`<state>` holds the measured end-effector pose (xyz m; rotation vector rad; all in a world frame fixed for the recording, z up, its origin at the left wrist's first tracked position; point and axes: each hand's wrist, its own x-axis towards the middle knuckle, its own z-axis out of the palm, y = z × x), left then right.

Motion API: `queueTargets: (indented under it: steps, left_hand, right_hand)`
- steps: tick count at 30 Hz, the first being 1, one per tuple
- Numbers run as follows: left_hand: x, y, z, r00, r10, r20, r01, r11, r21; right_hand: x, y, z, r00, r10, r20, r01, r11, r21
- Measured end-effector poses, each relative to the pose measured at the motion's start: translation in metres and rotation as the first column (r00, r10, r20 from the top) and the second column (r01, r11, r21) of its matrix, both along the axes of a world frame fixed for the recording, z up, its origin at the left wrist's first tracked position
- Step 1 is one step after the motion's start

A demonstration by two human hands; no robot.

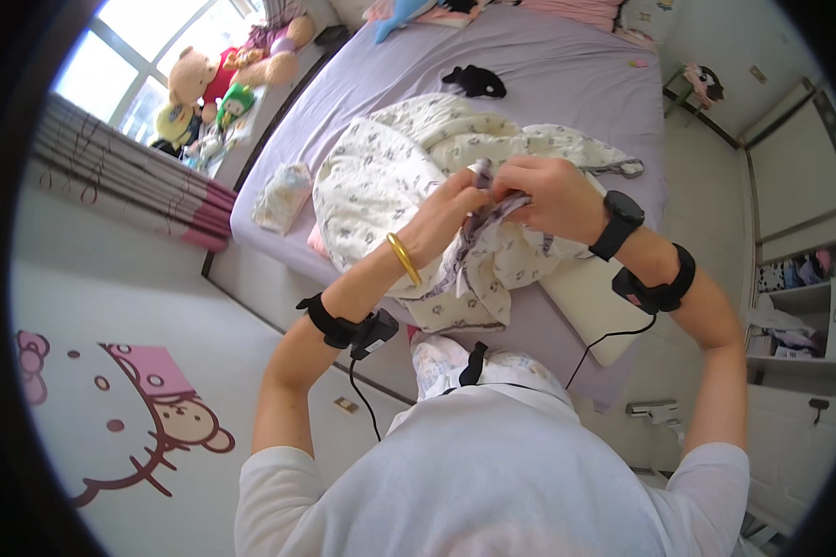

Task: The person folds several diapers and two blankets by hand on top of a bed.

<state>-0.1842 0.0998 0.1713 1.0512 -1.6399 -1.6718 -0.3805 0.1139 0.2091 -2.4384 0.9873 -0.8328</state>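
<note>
A white quilt with a small dark floral print (376, 167) lies bunched on the bed's lilac sheet (564, 56). Both hands pinch its purple-grey edging, raised above the heap. My left hand (449, 209), with a gold bangle at the wrist, grips the edging from the left. Close beside it, my right hand (547, 195), below a black watch, holds the edging with curled fingers; the fingertips are partly hidden in the fabric. A black plush toy (475, 81) lies just beyond the quilt.
A small patterned pillow (282, 198) lies at the bed's left edge. A flat cream board or pad (592, 306) sticks out from under the quilt at right. Plush toys (198, 76) crowd the windowsill. Open shelves (801, 299) and a small green stool (690, 87) stand at right.
</note>
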Motion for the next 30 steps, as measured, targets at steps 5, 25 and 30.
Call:
queueTargets:
  steps: [5, 25, 30]
  left_hand:
    - [0.020, 0.025, -0.036, 0.982, 0.175, 0.064, -0.155, 0.959, -0.239]
    - [0.120, 0.092, -0.023, 0.790, 0.608, -0.074, -0.591, 0.725, -0.354]
    - [0.270, 0.128, 0.055, 0.529, 0.804, -0.271, -0.638, 0.167, -0.751]
  right_hand:
    - [0.030, -0.004, -0.036, 0.928, -0.152, 0.341, -0.054, 0.850, 0.524]
    - [0.075, 0.027, -0.114, 0.957, -0.039, 0.289, -0.076, 0.923, 0.377]
    - [0.021, 0.008, -0.182, 0.978, -0.209, -0.002, 0.204, 0.953, 0.225]
